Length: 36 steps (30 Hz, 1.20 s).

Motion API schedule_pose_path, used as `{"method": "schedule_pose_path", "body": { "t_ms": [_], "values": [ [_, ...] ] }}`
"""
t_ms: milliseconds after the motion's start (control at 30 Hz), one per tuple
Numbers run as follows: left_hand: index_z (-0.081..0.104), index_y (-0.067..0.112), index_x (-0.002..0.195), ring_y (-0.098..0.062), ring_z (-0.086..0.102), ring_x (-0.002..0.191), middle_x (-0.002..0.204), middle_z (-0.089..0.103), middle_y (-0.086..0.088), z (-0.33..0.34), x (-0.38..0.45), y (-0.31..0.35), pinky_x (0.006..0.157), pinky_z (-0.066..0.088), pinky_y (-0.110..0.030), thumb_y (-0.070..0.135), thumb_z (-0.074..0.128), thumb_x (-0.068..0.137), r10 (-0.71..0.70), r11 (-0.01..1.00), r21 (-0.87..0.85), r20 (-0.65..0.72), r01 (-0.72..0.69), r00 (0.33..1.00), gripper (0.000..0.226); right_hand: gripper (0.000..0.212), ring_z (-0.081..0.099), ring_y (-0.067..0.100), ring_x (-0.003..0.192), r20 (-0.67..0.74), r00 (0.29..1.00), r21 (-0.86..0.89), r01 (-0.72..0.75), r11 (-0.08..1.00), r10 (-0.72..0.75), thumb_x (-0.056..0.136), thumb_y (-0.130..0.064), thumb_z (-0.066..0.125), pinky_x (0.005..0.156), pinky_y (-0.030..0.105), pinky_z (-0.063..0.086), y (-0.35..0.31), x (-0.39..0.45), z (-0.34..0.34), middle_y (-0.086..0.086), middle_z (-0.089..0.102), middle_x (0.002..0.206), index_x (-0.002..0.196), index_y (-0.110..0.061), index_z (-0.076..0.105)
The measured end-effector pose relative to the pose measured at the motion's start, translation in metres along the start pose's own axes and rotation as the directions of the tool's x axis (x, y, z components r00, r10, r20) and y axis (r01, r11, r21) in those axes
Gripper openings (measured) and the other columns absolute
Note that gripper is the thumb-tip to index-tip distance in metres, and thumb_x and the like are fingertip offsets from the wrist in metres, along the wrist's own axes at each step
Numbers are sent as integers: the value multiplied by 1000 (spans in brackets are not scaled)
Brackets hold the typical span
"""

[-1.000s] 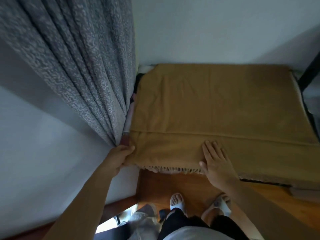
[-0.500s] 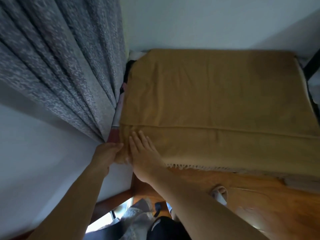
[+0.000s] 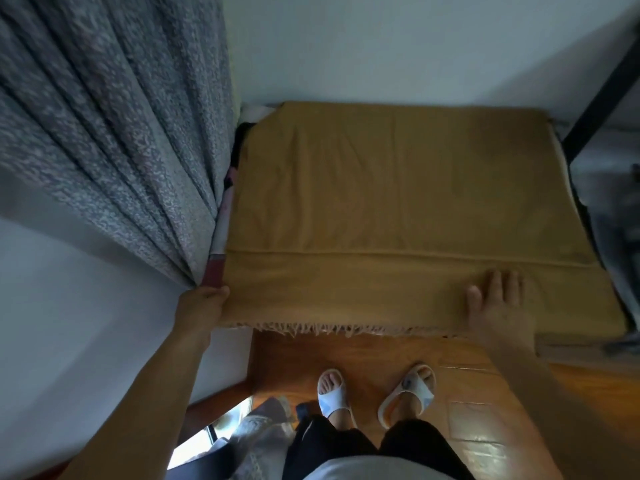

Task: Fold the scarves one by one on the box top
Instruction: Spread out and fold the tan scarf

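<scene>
Scarf (image 3: pixel 381 202), mustard-coloured and broad, lies spread flat across the box top, covering nearly all of it and hanging over the near edge, where a pale fringe (image 3: pixel 332 329) dangles above the floor. At its near left corner the left hand (image 3: pixel 202 306) grips the cloth, fingers curled round the edge with the thumb lying on top. Well along the same near strip, towards the right corner, the right hand (image 3: pixel 495 299) rests palm down on the fabric with its fingers straight and lightly spread, holding nothing. A straight fold line runs across the scarf from left to right just beyond both hands. Only slivers of the box (image 3: pixel 212 277) show at the left edge, a reddish corner and a pale patterned side. Pressed close against that side hangs a grey speckled curtain (image 3: pixel 114 133). A white wall (image 3: pixel 398 46) stands behind. Below the fringe is a glossy wooden floor (image 3: pixel 381 355), and the person's feet in white slippers (image 3: pixel 332 393) stand on it.
</scene>
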<state>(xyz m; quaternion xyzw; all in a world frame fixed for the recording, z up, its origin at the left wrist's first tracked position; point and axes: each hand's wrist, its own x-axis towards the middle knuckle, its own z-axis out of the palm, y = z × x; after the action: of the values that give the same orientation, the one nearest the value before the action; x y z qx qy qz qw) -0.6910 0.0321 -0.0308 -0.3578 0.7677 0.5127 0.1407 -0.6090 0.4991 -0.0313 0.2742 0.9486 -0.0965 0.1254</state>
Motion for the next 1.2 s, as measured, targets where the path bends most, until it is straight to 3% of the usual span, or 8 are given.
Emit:
{"method": "schedule_pose_path", "body": {
  "t_ms": [167,267,467,633,767,867,1033,1200],
  "values": [
    [65,18,106,-22,66,87,98,67,-4,5,-7,15,74,56,-32,35,62,99,-49,999,10,54,49,997,19,63,14,32,153,-37,733,22,680,733,-679,106,-46,24,123,51,18,-158,-66,34,14,27,161,154,-6,30],
    [68,19,91,-28,69,92,99,70,-6,8,-2,25,84,59,-46,46,65,95,-35,989,150,101,20,994,28,66,-3,27,154,60,607,118,784,610,-792,105,-50,18,125,47,10,-228,-87,59,9,11,167,158,-10,16],
    [53,8,79,-31,61,85,84,60,-11,12,9,18,60,43,-32,23,63,98,112,928,363,-57,-84,992,26,67,-6,27,154,150,747,-16,657,754,-648,104,-52,15,125,46,0,-177,-41,52,7,3,168,160,-15,5],
    [59,3,98,-38,62,95,98,64,-19,15,2,17,70,43,-37,20,56,99,209,833,538,-85,-132,974,17,83,8,33,153,93,985,-77,155,985,-148,95,-63,0,125,47,4,-37,27,5,13,13,166,159,-12,14],
    [56,4,108,-39,56,92,102,56,-22,59,-37,27,71,47,-48,9,56,86,686,317,849,102,-423,720,23,72,28,36,144,60,971,-155,239,959,-232,101,-57,13,122,47,16,-42,39,-8,16,35,157,153,-11,31],
    [54,14,135,-37,50,123,132,52,-14,131,-64,39,98,46,-50,31,49,86,693,79,679,489,-730,530,51,64,27,30,145,60,871,-83,491,867,-488,103,-53,18,122,46,19,-101,13,10,8,33,158,154,-16,28],
    [27,29,158,-38,20,151,162,27,-15,203,-56,40,121,15,-58,56,37,93,620,-13,716,553,-698,556,71,56,22,32,148,43,828,-12,561,828,-560,106,-49,20,124,47,14,-92,22,18,4,29,159,153,-22,27],
    [29,28,158,-38,19,151,162,28,-15,211,-54,35,121,9,-59,59,29,95,615,-72,752,551,-655,564,70,86,3,33,154,-24,998,-160,60,985,-65,90,-68,-18,124,51,7,127,72,-4,11,10,167,160,-23,6]
  ]
}}
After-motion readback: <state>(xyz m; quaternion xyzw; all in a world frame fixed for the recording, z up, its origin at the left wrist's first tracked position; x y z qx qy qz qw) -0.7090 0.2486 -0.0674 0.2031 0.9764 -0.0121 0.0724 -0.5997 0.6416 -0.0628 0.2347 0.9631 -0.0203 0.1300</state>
